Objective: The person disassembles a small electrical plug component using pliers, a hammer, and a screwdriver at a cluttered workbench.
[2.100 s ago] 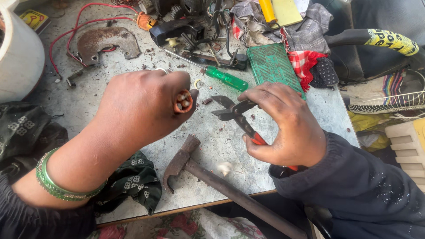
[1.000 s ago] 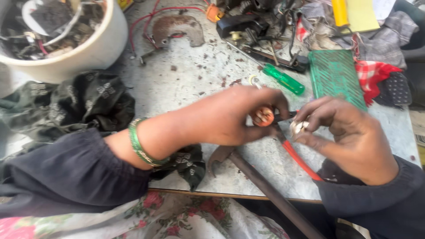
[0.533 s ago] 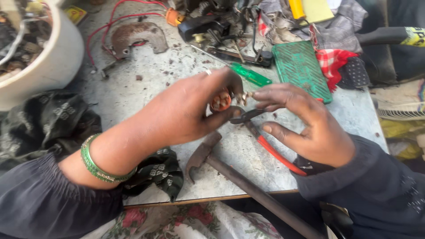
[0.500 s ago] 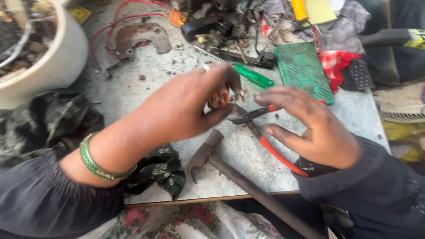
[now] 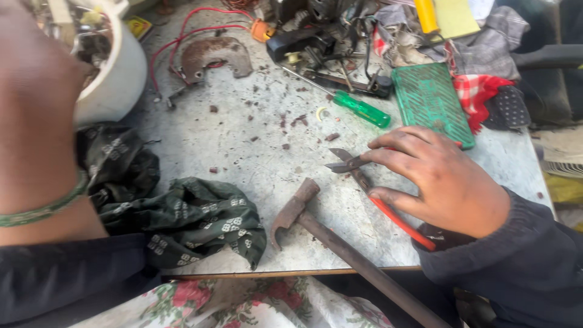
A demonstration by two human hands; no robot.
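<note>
Pliers (image 5: 364, 182) with red-sleeved handles lie flat on the grey surface (image 5: 243, 152) under our right hand (image 5: 443, 182), whose fingers rest spread over them rather than clamped; the steel nose pokes out, slightly parted. We judge them stiff, fairly heavy and slick at the metal, best taken by the sleeved handles. Just beside them lies a rusty hammer (image 5: 316, 225). Half a second ago our left hand held a small copper-wound part against the nose; now the left forearm (image 5: 36, 121) is raised close to the camera, its hand out of view
</note>
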